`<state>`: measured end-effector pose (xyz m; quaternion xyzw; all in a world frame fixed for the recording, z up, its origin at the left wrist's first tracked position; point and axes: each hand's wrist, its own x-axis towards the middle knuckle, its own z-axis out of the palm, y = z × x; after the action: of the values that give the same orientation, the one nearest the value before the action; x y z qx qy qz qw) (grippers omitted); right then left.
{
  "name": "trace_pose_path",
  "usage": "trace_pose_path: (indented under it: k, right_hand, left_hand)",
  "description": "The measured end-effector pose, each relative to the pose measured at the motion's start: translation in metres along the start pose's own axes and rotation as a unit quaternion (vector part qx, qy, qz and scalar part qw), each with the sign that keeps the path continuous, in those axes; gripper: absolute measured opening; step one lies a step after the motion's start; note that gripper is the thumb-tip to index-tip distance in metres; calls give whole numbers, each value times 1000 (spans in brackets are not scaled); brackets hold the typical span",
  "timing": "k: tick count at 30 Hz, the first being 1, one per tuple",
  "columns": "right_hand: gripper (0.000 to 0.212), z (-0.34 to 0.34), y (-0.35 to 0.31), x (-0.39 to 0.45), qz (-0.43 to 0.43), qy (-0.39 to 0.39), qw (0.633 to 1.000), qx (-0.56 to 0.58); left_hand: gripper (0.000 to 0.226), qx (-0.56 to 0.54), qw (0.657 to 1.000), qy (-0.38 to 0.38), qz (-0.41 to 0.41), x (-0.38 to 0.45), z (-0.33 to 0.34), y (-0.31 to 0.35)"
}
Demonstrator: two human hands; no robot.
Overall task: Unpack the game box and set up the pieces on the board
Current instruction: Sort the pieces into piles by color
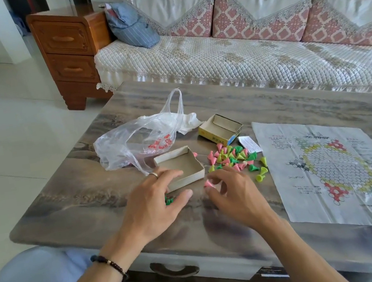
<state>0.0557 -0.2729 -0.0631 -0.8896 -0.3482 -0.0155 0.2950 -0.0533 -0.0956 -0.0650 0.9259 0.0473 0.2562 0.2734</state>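
Behind your table a quilted sofa [239,55] runs along the wall, and the marbled coffee table [73,201] carries everything you need. Your right hand [232,190] pinches a pink cone piece [208,183] at its fingertips, just off the near right corner of the empty box tray [180,165]. Your left hand [155,201] lies with loosely spread fingers, gripping nothing, its fingertips at the tray's near edge; a few green pieces [169,200] peek out just beside its thumb.

The pile of pink, green and yellow pieces [233,158] lies on the table between the tray and the paper board [333,167], none of them on the board yet, so the setting-up looks barely begun. The yellow box lid [220,128] sits open beyond the pile, and a crumpled plastic bag [136,141] lies to the left of the tray.

What matters for your next move is direction: the board is spread flat well to the right of the piece you hold, past the loose pile, and your right hand is plainly the nearer one. Carry the pink piece rightward, toward one of the board's red star points [336,145], probably the nearest.
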Motion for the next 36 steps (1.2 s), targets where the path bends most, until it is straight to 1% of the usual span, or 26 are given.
trace_pose_path:
  k: [3,6,9,12,15,18,20,24,26,28,30,32,34,36]
  right_hand:
    - [20,-22,26,3,36,42,998,-15]
    - [14,-41,55,5,91,83,992,-32]
    - [16,-49,79,9,121,90,986,-74]
    - [22,-50,91,18,115,55,983,-136]
    - [27,-47,94,27,104,14,980,-170]
    - [22,-45,98,33,95,-10,981,-167]
    - [18,-44,102,33,91,-6,985,-148]
    - [17,-42,105,31,69,3,988,-141]
    - [19,-43,106,30,64,2,989,-136]
    - [21,-46,107,29,60,21,992,-108]
    - [21,-52,111,31,65,59,994,-70]
    - [24,-59,116,37,69,75,992,-69]
    - [26,-63,120,45,60,56,991,-105]
    - [28,-67,120,51,55,18,986,-155]
  left_hand:
    - [38,8,999,-25,26,25,14,16]
    - [35,9,998,-54,37,48,34,29]
    - [40,23,995,-76,65,71,54,39]
    - [41,69,989,-93,91,92,74,44]
    - [33,115,979,-140,93,109,92,45]
    - [25,132,971,-175,90,116,103,40]
    - [26,119,973,-176,90,116,106,37]
    - [44,108,973,-180,97,115,106,39]
    - [49,103,973,-186,93,116,103,40]
    - [46,67,978,-183,76,117,99,40]
    - [37,22,986,-156,59,123,94,43]
    - [33,6,990,-128,65,133,93,48]
    - [28,21,987,-138,83,143,100,53]
    - [28,65,978,-170,101,150,110,58]
